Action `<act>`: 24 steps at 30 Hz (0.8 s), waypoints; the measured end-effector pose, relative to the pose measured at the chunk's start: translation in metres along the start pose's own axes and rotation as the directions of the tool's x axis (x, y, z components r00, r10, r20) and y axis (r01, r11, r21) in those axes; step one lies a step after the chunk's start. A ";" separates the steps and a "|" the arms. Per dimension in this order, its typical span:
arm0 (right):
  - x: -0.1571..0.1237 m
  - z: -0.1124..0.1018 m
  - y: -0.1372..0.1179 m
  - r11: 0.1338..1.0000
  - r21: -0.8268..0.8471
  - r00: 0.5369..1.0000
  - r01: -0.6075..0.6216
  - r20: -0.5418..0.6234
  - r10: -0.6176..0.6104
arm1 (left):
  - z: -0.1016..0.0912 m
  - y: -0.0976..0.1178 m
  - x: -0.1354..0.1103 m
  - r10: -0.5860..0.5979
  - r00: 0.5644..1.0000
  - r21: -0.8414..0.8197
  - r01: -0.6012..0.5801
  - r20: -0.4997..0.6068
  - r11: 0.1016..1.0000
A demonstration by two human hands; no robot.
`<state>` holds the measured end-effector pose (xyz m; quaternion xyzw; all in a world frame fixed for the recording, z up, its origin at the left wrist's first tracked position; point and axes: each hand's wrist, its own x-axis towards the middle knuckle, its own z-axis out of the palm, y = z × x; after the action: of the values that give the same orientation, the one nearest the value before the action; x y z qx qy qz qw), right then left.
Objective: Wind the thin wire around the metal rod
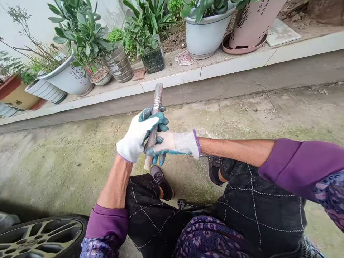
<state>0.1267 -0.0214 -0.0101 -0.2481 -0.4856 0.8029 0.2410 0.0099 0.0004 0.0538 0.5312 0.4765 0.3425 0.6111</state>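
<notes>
A greyish rod-like stick (152, 138), with what looks like silvery wire wound round its upper part, is held nearly upright before me, leaning slightly right at the top. My left hand (142, 129), in a white glove with teal-coated fingers, closes round its middle. Just below, my right hand (165, 143), gloved alike with a purple cuff edge, grips the lower part. Its thumb lies across the front and its fingers pass behind. The wire-wound top and the pale lower end stick out beyond the gloves. Part of the shaft is hidden by my fingers.
Ahead runs a low tiled ledge (172, 79) with several potted plants, among them a white pot (208, 37) and a pink pot (251, 27). A car wheel (40, 236) is at the lower left. My shoes (161, 179) rest on mossy concrete ground (67, 157).
</notes>
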 end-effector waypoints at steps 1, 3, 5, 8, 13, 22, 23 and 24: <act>-0.007 0.003 -0.009 1.000 0.030 0.998 0.002 0.068 -0.004 | -0.004 0.002 -0.003 -0.021 0.999 0.008 0.021 0.047 1.000; -0.020 0.010 -0.026 0.997 0.071 0.988 0.017 0.153 -0.028 | -0.009 -0.001 -0.009 -0.071 0.993 0.006 0.071 0.097 0.997; -0.030 0.015 -0.039 0.992 0.102 0.989 0.068 0.128 -0.081 | -0.007 -0.009 -0.015 -0.102 0.993 -0.028 0.104 0.065 0.994; -0.039 0.014 -0.043 0.988 0.094 0.991 0.120 0.055 -0.125 | 0.003 -0.026 -0.017 -0.072 0.996 -0.092 0.067 -0.051 0.993; -0.039 -0.003 -0.021 0.988 0.115 0.995 0.102 -0.001 -0.103 | 0.007 -0.038 -0.006 0.007 1.000 -0.181 -0.009 -0.010 0.984; -0.056 -0.028 -0.033 0.932 -0.349 0.800 -0.094 -0.583 -0.138 | 0.019 -0.041 0.025 0.122 0.971 -0.081 -0.141 -0.206 0.987; -0.062 -0.030 -0.039 0.887 -0.448 0.779 -0.113 -0.594 -0.201 | 0.020 -0.040 0.024 0.137 0.966 -0.071 -0.155 -0.217 0.985; -0.067 -0.033 -0.044 0.842 -0.525 0.763 -0.123 -0.593 -0.258 | 0.021 -0.038 0.022 0.149 0.965 -0.058 -0.165 -0.216 0.985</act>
<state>0.2052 -0.0233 0.0273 -0.5462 -0.5857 0.4906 0.3434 0.0330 0.0065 0.0114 0.5047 0.4816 0.4620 0.5476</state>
